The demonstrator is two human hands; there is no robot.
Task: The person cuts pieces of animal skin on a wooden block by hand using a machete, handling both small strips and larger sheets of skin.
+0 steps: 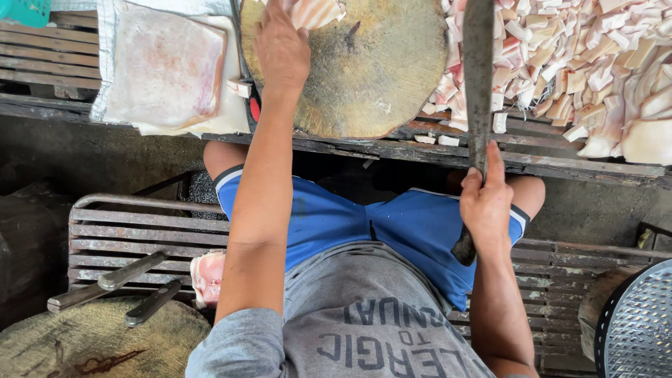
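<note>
The right hand (486,203) is closed around the dark handle of a long cleaver (478,77), thumb laid along its top. The blade's long axis runs straight away from the person, its tip pointing past the far side of the table, and it is seen edge-on as a narrow dark strip. The left hand (281,45) lies palm down, fingers loosely curled, on a strip of pork (316,12) at the far edge of the round wooden chopping block (371,70).

No bowl or tray holds the meat. To the right of the blade a loose heap of cut pork pieces (581,63) lies on the slatted table (49,59). To the left of the left hand a large pale slab of pork (164,66) rests on a white sheet (227,115).

The block's near rim overhangs the table's front edge, just ahead of the person's knees. Between the two hands the block's surface is bare. Below the left forearm, a slatted bench (133,234) carries two knives (115,283), with another piece of meat (208,276) beside them. By the right elbow sits a perforated metal basket (640,325).
</note>
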